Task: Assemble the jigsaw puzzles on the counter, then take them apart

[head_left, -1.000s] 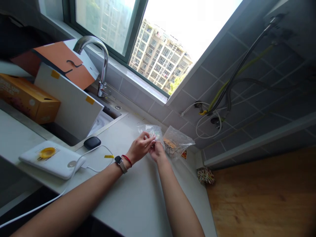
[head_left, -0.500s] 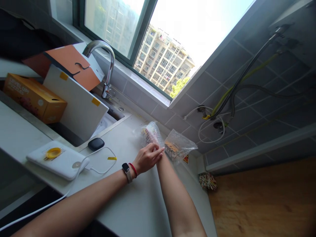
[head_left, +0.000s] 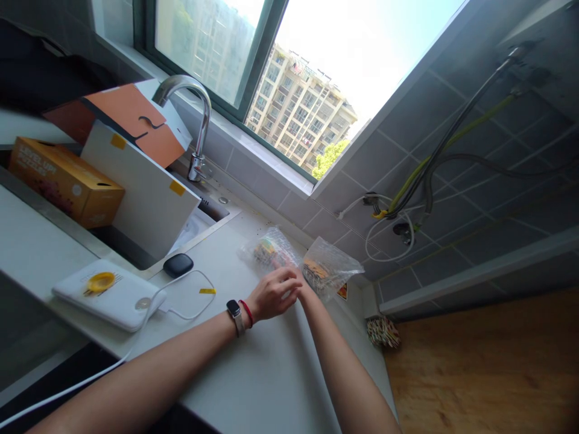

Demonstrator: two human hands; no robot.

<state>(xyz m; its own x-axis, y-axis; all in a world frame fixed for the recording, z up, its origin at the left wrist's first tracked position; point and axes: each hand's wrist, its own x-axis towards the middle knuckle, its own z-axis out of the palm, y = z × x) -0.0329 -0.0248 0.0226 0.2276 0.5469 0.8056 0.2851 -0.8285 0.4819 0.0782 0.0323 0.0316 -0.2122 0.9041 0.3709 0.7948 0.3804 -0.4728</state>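
Note:
A clear plastic bag [head_left: 265, 246] with small colourful pieces in it lies on the white counter [head_left: 253, 361]. My right hand [head_left: 286, 260] reaches to this bag, and its fingers are hidden by the plastic and by my other hand. Just in front, my left hand [head_left: 277, 292] hovers by my right wrist, fingers loosely bent and apart, with nothing seen in it. It wears a watch [head_left: 234, 310] and a red cord. To the right stands a second clear bag [head_left: 328, 265] with brownish, patterned contents.
At left, a white power bank [head_left: 108, 295] with a cable sits near a black oval device [head_left: 178, 264]. The sink holds an orange puzzle box [head_left: 67, 181] and a white board [head_left: 140, 187] beside the faucet [head_left: 201, 129]. A bundle of thin pieces [head_left: 383, 333] lies at the counter's right edge.
The bag at my right hand has dropped flatter and spread leftward on the counter. My left hand has shifted slightly down, and its fingers have come a little apart from my right wrist.

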